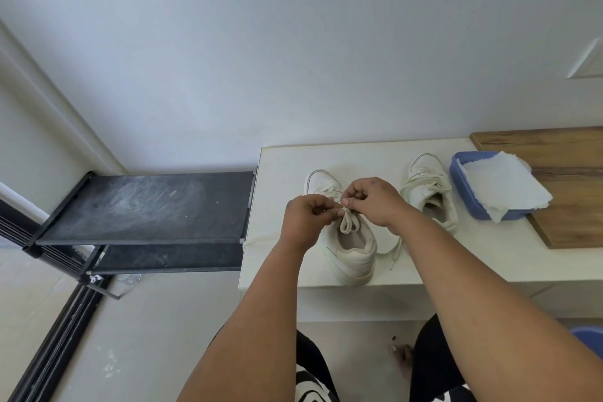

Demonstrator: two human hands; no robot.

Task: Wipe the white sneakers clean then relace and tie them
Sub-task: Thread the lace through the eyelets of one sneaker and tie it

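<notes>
On the white table (287, 258), left hand (305, 217) and right hand (372, 201) each pinch the near sneaker's (350, 251) lace (347, 222).

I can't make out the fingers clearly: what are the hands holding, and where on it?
Both the left hand and right hand pinch the lace at its loops, above the near sneaker's tongue.

no readable text, labels, brand names or numbers anywhere in the head view. only mark: a faint curved swoosh-like shape on the side of the near sneaker (349, 258), possibly a logo, too washed out to confirm. far sneaker (429, 186), blue tub (463, 189), wooden board (567, 206): no print legible
</notes>
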